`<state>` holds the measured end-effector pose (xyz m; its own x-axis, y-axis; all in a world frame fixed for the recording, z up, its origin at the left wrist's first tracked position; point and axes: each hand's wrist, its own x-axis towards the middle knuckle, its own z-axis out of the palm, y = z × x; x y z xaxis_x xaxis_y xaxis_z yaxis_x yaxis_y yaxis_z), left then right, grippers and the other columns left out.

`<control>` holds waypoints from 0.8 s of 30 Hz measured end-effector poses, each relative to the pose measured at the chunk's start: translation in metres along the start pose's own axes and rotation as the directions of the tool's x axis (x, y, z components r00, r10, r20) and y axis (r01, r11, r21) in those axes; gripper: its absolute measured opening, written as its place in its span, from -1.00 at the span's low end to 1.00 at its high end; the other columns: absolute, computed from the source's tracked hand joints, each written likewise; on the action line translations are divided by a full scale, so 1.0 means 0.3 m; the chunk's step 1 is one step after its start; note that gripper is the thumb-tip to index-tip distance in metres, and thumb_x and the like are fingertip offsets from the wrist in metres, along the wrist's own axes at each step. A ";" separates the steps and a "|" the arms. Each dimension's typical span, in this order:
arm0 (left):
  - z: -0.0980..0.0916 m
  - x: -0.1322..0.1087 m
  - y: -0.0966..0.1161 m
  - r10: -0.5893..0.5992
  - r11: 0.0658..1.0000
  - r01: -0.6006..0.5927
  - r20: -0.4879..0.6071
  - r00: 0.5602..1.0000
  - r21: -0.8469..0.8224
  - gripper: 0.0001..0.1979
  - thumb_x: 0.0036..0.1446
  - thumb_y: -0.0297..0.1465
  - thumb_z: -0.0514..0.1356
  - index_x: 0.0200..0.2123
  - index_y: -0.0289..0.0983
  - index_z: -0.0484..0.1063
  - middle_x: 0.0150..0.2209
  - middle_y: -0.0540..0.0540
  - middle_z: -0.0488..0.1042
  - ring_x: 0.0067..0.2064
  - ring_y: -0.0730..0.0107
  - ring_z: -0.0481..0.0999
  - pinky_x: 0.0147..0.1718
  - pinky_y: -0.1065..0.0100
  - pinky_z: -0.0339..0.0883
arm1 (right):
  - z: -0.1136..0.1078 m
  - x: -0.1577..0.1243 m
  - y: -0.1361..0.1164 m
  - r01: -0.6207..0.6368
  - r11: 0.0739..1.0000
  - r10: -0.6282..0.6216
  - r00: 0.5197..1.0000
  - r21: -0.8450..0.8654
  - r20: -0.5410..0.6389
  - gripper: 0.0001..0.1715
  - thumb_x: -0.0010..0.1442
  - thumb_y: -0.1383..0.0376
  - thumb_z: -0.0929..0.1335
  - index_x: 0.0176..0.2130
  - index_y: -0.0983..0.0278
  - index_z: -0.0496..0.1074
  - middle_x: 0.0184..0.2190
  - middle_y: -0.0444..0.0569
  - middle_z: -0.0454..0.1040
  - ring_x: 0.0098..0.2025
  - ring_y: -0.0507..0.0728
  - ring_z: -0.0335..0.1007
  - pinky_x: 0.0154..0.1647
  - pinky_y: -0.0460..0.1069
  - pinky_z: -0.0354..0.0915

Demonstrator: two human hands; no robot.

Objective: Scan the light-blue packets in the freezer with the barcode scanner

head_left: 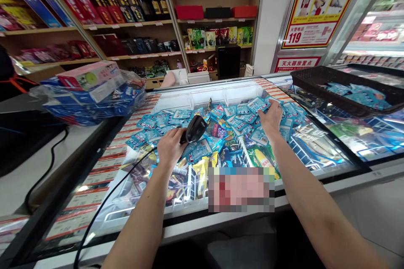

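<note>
My left hand (170, 147) is wrapped round the handle of a black barcode scanner (196, 128), its head pointing right and its cable trailing down to the left. Over the right side of the pile, my right hand (272, 117) has its fingertips on a light-blue packet (256, 104); whether they pinch it I cannot make out. Many similar blue packets (183, 114) lie spread on the glass top of a chest freezer (126, 176). Through the glass, yellow and green wrapped goods (261, 157) show in white wire baskets.
A dark basket (350, 103) with more blue packets stands on the right. Plastic-wrapped boxes (91, 90) are stacked at the left. Stocked shelves (126, 25) line the back, beside a red and yellow poster (322, 4). A blurred patch covers part of the freezer's front.
</note>
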<state>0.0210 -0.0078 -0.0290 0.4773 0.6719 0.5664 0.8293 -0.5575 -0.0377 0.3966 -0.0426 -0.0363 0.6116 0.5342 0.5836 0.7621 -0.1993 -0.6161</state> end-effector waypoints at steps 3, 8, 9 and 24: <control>-0.001 -0.001 0.001 -0.001 1.000 0.001 0.005 1.000 0.015 -0.64 0.06 -0.27 0.13 -0.04 -0.18 0.33 -0.18 -0.13 0.46 -0.10 0.15 0.40 -0.21 0.25 0.22 | 0.001 -0.010 -0.005 0.041 0.997 -0.041 0.999 -0.060 -0.008 -0.47 0.09 0.17 0.28 0.01 0.36 0.17 -0.10 0.22 0.30 0.04 0.33 0.12 0.05 0.23 0.04; -0.005 -0.002 0.004 0.007 0.999 -0.008 0.016 1.000 0.032 -0.64 0.06 -0.27 0.13 -0.04 -0.17 0.32 -0.17 -0.13 0.46 -0.10 0.15 0.40 -0.21 0.25 0.23 | -0.005 -0.024 -0.023 0.087 0.989 -0.087 0.996 -0.119 0.007 -0.52 0.14 0.11 0.25 -0.03 0.35 0.21 -0.09 0.24 0.25 0.05 0.35 0.07 0.04 0.28 0.02; -0.006 -0.002 0.004 0.008 0.999 -0.009 0.018 1.000 0.032 -0.64 0.06 -0.27 0.13 -0.04 -0.17 0.32 -0.16 -0.14 0.46 -0.10 0.15 0.40 -0.20 0.24 0.23 | -0.008 -0.028 -0.029 0.096 0.988 -0.095 0.995 -0.123 0.013 -0.52 0.14 0.11 0.25 -0.03 0.34 0.22 -0.07 0.25 0.23 0.05 0.35 0.06 0.04 0.28 0.02; -0.002 -0.004 0.002 -0.018 1.000 0.018 -0.018 1.000 0.012 -0.62 0.06 -0.29 0.14 -0.02 -0.20 0.32 -0.16 -0.14 0.46 -0.08 0.14 0.39 -0.21 0.26 0.23 | -0.028 -0.065 -0.099 0.235 0.965 -0.226 0.970 -0.117 0.088 -0.63 0.16 0.21 0.26 -0.06 0.32 0.33 -0.08 0.16 0.30 -0.01 0.29 0.12 0.03 0.21 0.08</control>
<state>0.0206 -0.0092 -0.0292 0.4573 0.6726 0.5818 0.8410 -0.5397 -0.0371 0.3640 -0.0541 -0.0249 0.4029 0.6352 0.6589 0.9039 -0.1628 -0.3956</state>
